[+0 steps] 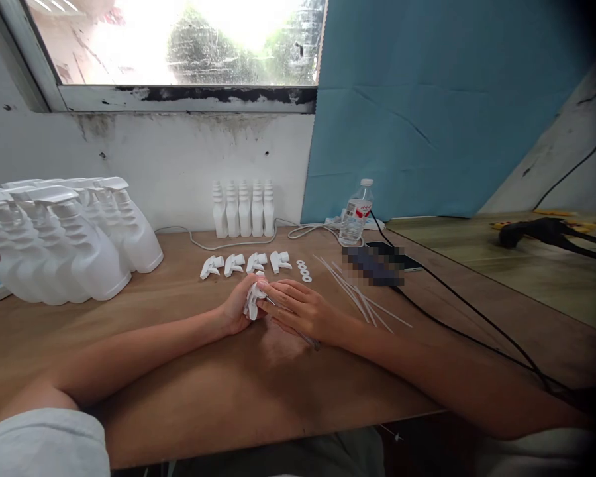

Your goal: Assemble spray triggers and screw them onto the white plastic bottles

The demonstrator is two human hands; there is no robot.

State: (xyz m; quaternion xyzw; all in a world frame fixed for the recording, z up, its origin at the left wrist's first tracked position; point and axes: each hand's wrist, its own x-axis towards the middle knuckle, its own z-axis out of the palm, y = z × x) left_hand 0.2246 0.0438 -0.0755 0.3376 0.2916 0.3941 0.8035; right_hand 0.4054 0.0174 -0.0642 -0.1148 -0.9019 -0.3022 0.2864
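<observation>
A white spray trigger head (253, 299) is held in my left hand (237, 306), whose fingers wrap round it. My right hand (302, 310) is closed around a thin metal tool (310, 342); the tool's front end reaches toward the trigger head, and its tip is partly hidden by the fingers. Beyond my hands, several white trigger heads (234, 265) lie in a row on the brown table (203, 397). Small white rings (303, 271) lie to the right of that row. Several thin white tubes (350, 291) are spread out to the right of my right hand.
Large white spray bottles (87, 248) stand at the left. Slim white bottles (243, 211) line the wall. A clear water bottle (355, 215), a phone (410, 263) and a blurred dark item (372, 265) are at the right, where black cables (457, 331) cross the table.
</observation>
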